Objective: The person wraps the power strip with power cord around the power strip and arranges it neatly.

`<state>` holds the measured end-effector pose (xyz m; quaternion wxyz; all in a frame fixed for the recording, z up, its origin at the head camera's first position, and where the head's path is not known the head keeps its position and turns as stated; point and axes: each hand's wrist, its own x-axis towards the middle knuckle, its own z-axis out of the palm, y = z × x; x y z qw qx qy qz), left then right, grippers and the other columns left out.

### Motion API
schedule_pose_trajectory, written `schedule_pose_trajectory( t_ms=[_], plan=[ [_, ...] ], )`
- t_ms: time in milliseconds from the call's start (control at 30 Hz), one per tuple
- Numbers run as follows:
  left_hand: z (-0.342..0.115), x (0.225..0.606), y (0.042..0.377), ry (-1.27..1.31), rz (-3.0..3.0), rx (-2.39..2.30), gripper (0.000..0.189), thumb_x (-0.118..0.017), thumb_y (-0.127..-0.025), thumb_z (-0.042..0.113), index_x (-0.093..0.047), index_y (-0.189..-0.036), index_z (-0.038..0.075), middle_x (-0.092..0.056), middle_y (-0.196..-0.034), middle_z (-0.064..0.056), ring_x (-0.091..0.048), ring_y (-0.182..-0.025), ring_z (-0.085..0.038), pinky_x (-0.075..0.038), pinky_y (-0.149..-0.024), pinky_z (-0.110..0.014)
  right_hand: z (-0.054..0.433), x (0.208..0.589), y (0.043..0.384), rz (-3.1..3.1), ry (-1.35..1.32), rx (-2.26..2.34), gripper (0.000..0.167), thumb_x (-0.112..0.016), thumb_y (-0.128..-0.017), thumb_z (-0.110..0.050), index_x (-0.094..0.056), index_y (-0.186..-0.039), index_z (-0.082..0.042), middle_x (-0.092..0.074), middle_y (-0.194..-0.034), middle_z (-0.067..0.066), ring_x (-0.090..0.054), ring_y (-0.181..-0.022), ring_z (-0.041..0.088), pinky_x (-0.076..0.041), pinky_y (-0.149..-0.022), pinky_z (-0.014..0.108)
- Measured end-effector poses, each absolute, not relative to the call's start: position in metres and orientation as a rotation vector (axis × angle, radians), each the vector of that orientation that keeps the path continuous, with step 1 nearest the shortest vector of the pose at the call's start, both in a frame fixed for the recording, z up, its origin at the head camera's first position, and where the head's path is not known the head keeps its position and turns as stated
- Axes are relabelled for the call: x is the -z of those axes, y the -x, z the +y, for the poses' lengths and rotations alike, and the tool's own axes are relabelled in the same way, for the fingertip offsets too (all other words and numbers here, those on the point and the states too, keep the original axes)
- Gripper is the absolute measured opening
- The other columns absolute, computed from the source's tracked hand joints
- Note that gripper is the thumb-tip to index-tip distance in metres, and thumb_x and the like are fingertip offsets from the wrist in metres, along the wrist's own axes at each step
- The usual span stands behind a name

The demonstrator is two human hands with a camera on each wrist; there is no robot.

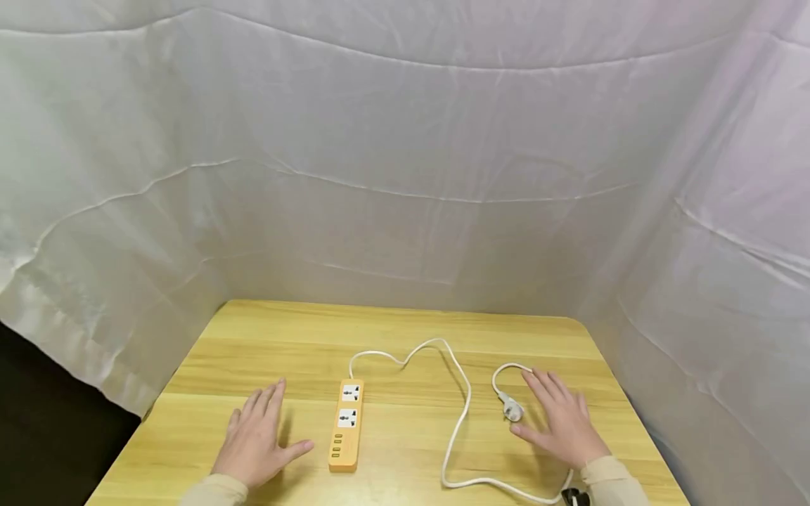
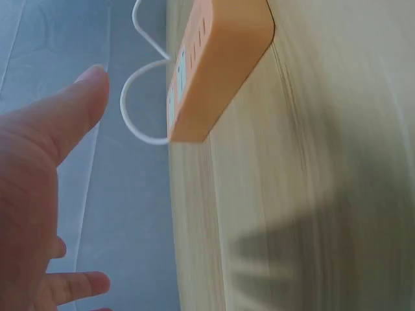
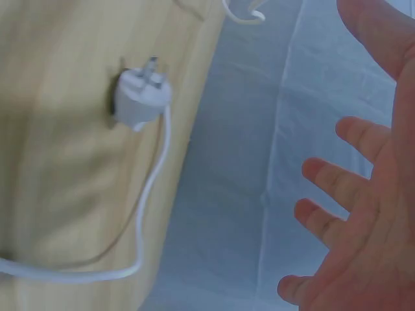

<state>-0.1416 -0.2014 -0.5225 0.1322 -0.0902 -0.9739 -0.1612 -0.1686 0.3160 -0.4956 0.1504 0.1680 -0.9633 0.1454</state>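
Observation:
An orange power strip point(image 1: 346, 426) with two white sockets and several small USB ports lies lengthwise on the wooden table. Its white cord point(image 1: 469, 393) winds to the right and ends in a white plug point(image 1: 512, 409), whose metal prongs point(image 3: 150, 67) show in the right wrist view. My left hand point(image 1: 253, 437) hovers left of the strip, fingers spread, holding nothing; its thumb point(image 2: 83, 103) points toward the strip. Just right of the plug is my right hand point(image 1: 560, 420), also spread and holding nothing, its thumb near the plug and its fingertips overlapping the cord in the head view.
The wooden table point(image 1: 285, 330) has a rounded far corner at the right. Pale fabric curtains point(image 1: 405, 232) hang behind it and along both sides. A black object point(image 1: 576, 497) sits by the right wrist at the front, beside the cord.

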Motion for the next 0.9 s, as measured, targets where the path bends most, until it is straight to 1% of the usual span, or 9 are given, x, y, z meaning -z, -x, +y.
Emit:
schedule_pose_trajectory(
  t_ms=[167, 333, 567, 667, 833, 900],
  plan=[
    [-0.192, 0.522, 0.148, 0.276, -2.814, 0.483, 0.111, -0.071, -0.071, 0.066, -0.028, -0.148, -0.001, -0.041, -0.141, -0.027, -0.039, -0.125, -0.048, -0.026, -0.098, -0.071, 0.306, 0.479, 0.186, -2.768, -0.522, -0.438, 0.093, -0.074, -0.075, -0.056, -0.032, -0.151, -0.020, -0.036, -0.149, 0.016, -0.028, -0.136, 0.043, -0.015, -0.092, 0.081],
    [-0.181, 0.520, 0.156, 0.271, -2.810, 0.492, 0.107, -0.068, -0.073, 0.067, -0.031, -0.146, -0.003, -0.047, -0.136, -0.028, -0.044, -0.121, -0.049, -0.031, -0.098, -0.067, 0.291, 0.461, 0.206, -2.774, -0.588, -0.433, 0.091, -0.069, -0.078, -0.060, -0.034, -0.150, -0.016, -0.036, -0.150, 0.013, -0.027, -0.138, 0.040, -0.016, -0.095, 0.078],
    [-0.162, 0.520, 0.161, 0.261, -2.872, 0.536, 0.104, -0.062, -0.077, 0.069, -0.035, -0.143, -0.007, -0.050, -0.132, -0.030, -0.048, -0.119, -0.048, -0.037, -0.097, -0.062, 0.268, 0.443, 0.225, -2.786, -0.709, -0.378, 0.087, -0.071, -0.080, -0.055, -0.036, -0.149, -0.014, -0.038, -0.148, 0.014, -0.029, -0.137, 0.040, -0.018, -0.098, 0.076],
    [-0.153, 0.519, 0.164, 0.233, -2.916, 0.540, 0.107, -0.056, -0.077, 0.074, -0.037, -0.141, -0.009, -0.051, -0.131, -0.030, -0.050, -0.117, -0.047, -0.041, -0.094, -0.059, 0.256, 0.438, 0.234, -2.789, -0.756, -0.346, 0.086, -0.069, -0.080, -0.056, -0.036, -0.148, -0.014, -0.039, -0.148, 0.014, -0.031, -0.136, 0.039, -0.019, -0.099, 0.074],
    [-0.139, 0.525, 0.164, 0.182, -2.994, 0.545, 0.118, -0.044, -0.072, 0.086, -0.041, -0.136, -0.014, -0.054, -0.125, -0.031, -0.054, -0.112, -0.045, -0.047, -0.088, -0.056, 0.227, 0.434, 0.249, -2.825, -0.858, -0.338, 0.084, -0.066, -0.082, -0.058, -0.038, -0.147, -0.013, -0.041, -0.147, 0.012, -0.032, -0.137, 0.037, -0.022, -0.101, 0.071],
    [-0.134, 0.528, 0.164, 0.170, -3.021, 0.540, 0.118, -0.047, -0.072, 0.085, -0.042, -0.135, -0.015, -0.055, -0.124, -0.031, -0.054, -0.110, -0.045, -0.048, -0.086, -0.055, 0.214, 0.434, 0.256, -2.836, -0.904, -0.335, 0.082, -0.067, -0.082, -0.056, -0.040, -0.146, -0.013, -0.042, -0.146, 0.012, -0.034, -0.136, 0.036, -0.024, -0.102, 0.069]
  ],
)
